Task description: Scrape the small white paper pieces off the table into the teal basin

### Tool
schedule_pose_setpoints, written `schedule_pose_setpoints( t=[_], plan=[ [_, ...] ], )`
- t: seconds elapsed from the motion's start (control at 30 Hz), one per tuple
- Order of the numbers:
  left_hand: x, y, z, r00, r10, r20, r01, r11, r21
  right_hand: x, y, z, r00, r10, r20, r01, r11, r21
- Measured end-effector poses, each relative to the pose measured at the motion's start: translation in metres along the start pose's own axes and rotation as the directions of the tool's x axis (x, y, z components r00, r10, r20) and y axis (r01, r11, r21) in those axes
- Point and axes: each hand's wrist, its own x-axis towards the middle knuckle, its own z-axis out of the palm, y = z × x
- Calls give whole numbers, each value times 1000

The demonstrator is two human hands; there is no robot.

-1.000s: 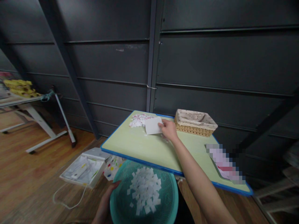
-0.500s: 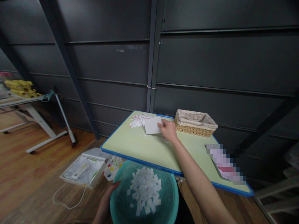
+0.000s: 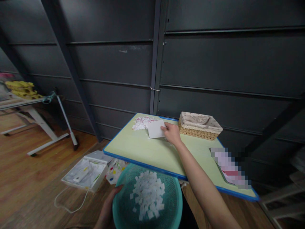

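One white card point(image 3: 154, 130) pinched by right hand point(image 3: 172, 132); hard sweep could scatter scraps point(image 3: 140, 123) left of fingertips. Left hand point(image 3: 111, 196) touches basket point(image 3: 175, 194), finger closure can't tell; tilt could spill squares point(image 3: 149, 192).

Centre of frame: the right hand point(image 3: 172, 133) grips a white card point(image 3: 156, 129) over the desk point(image 3: 143, 148), partly hiding a scrap heap point(image 3: 143, 122). Bottom centre: the left hand point(image 3: 113, 194) holds a teal basket point(image 3: 173, 200), left side, containing white paper pieces point(image 3: 149, 194).
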Motion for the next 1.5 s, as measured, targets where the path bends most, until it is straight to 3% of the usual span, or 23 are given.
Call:
schedule_pose_setpoints(
  t=[0.27,0.43,0.7,1.23,1.37,1.5],
  plan=[
    [-1,2,0,1000,8,6,-8,1000,18,-2,1,-4,998,-61,-4,60,994,-90],
    [0,2,1,1000,5,9,-5,1000,8,-4,0,-4,993,-117,-28,117,993,-7],
    [3,-1,-4,1000,1,20,-1,1000,12,0,7,1,991,-58,-123,83,975,207],
    [6,0,-5,998,-22,57,23,1000,-8,-2,1,4,994,-86,-65,92,990,107],
    [4,2,-2,999,-47,18,47,999,-16,-1,2,12,992,-96,-79,111,970,218],
    [5,1,-2,1000,21,15,-21,1000,-1,2,3,24,987,-78,-138,123,927,355]
  ],
)
